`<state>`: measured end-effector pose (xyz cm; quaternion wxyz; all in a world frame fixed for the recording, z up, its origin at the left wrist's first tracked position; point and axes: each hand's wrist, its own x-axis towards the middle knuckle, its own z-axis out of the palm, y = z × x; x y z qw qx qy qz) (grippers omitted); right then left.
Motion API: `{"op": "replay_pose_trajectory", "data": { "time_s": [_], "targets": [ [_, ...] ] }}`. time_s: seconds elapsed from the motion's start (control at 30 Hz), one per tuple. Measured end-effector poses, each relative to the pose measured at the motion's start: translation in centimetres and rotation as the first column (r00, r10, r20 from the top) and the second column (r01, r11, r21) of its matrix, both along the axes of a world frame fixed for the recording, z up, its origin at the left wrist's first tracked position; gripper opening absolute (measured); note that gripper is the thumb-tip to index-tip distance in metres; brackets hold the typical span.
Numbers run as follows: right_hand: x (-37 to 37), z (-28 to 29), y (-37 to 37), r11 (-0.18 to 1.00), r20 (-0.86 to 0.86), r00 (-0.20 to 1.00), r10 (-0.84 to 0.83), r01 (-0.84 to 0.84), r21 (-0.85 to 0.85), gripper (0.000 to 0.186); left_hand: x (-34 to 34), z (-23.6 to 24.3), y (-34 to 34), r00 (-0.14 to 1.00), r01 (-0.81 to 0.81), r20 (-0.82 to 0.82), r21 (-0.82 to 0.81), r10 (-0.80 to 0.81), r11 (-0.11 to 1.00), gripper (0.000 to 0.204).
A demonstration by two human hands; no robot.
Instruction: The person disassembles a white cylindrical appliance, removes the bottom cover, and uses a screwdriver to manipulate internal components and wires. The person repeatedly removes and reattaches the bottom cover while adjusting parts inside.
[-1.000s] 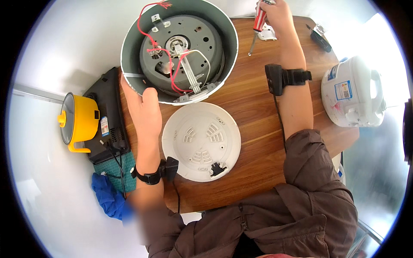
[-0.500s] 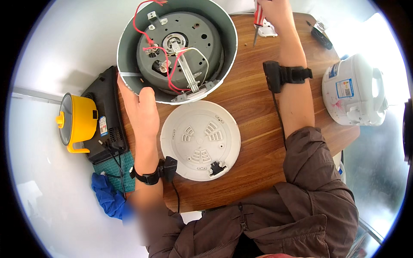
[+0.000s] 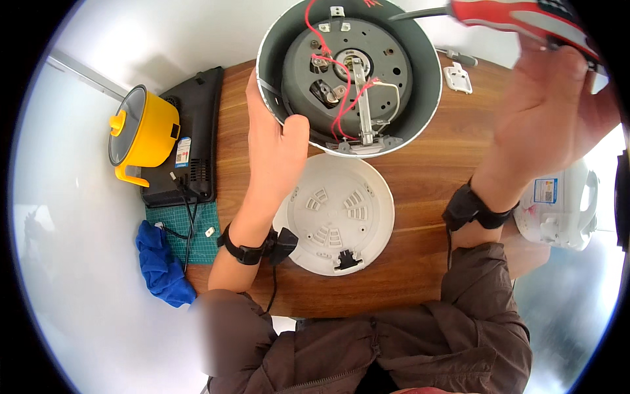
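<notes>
A grey-green metal cooker shell (image 3: pixel 420 92) stands tilted with its open underside facing me. Inside it are a round grey plate (image 3: pixel 387 72), a metal bracket strip (image 3: pixel 360 98) and red wires (image 3: pixel 348 98). My left hand (image 3: pixel 279 144) grips the shell's left rim, thumb over the edge. Raised high at the upper right, my right hand (image 3: pixel 551 111) is closed on a red and grey screwdriver (image 3: pixel 502 14). Its shaft points left, and the tip overlaps the shell's upper right rim; whether they touch I cannot tell. Below the shell lies a round white vented base cover (image 3: pixel 335 230).
A yellow pot (image 3: pixel 156 131) and a flat black appliance (image 3: pixel 205 118) stand at the left, near a green mat (image 3: pixel 203 217) and blue cloth (image 3: pixel 161 266). A white rice cooker (image 3: pixel 551 213) is at the right. A small white plastic part (image 3: pixel 457 79) lies beyond the shell.
My right hand has come up and nearer the camera, and the screwdriver has swung from pointing down to pointing left. The view has shifted; my left hand keeps its grip on the shell.
</notes>
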<state>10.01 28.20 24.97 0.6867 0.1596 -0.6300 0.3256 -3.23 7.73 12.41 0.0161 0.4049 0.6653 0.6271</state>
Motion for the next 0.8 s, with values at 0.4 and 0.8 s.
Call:
{"op": "replay_pose_trajectory", "data": {
  "time_s": [0.4, 0.8],
  "targets": [
    [-3.3, -3.1, -3.1, 0.979, 0.062, 0.978, 0.198, -0.201, 0.048, 0.065, 1.4, 0.7, 0.1, 0.996, -0.008, -0.086, -0.061, 0.002, 0.998, 0.078],
    [-2.2, -2.3, -4.8, 0.997, 0.131, 0.988, 0.077, -0.074, -0.034, 0.079, 1.5, 0.5, -0.2, 0.988, -0.021, -0.156, -0.082, 0.009, 0.996, 0.075]
  ]
}}
